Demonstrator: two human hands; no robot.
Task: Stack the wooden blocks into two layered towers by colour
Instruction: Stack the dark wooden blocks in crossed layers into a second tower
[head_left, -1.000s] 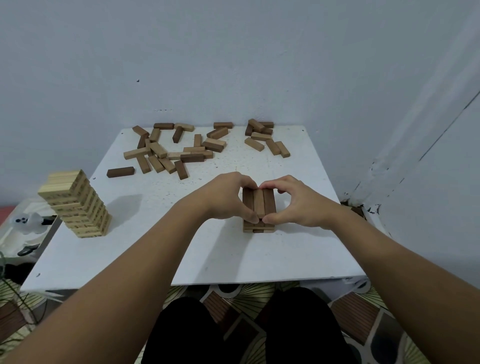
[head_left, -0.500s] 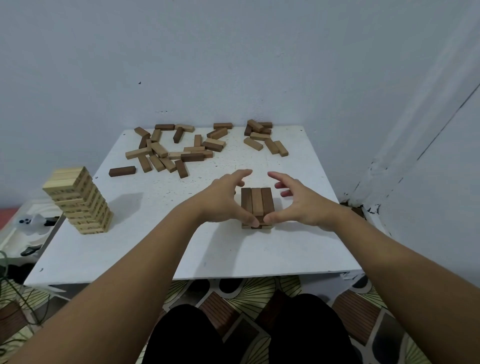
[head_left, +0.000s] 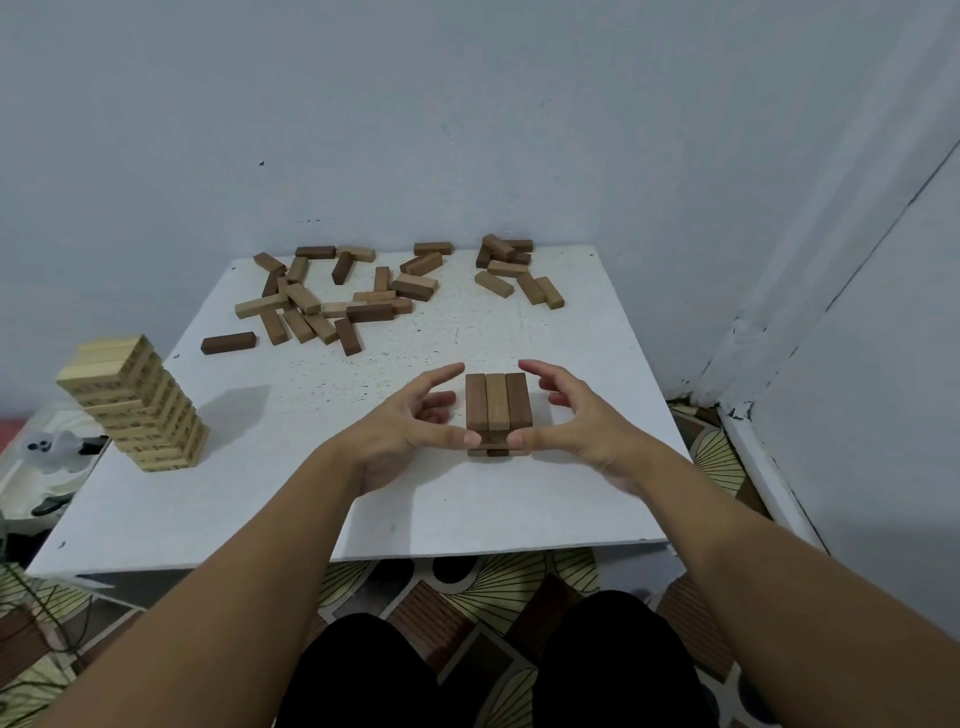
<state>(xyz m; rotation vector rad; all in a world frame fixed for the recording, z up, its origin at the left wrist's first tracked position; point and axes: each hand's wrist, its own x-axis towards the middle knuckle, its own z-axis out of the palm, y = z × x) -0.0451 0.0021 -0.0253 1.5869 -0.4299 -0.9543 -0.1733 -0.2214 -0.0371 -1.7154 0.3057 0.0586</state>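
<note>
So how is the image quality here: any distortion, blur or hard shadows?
Head view: wide-angle bowing bends the wall corner and the white table edges; focus is sharp on the brown stack; the pale tower throws a soft shadow rightward; no glare.

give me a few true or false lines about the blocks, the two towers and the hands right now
1. The pale tower stands near the table's left edge. True.
2. The brown tower is taller than the pale one. False: it is only a few layers high, far lower.
3. The top brown layer is three blocks side by side. True.
4. The left hand holds a block in the air. False: it holds nothing; its fingers are spread beside the brown tower.
5. The right hand is at the brown tower's right side. True.
6. All loose blocks are stacked. False: many lie scattered at the table's far side.
</note>
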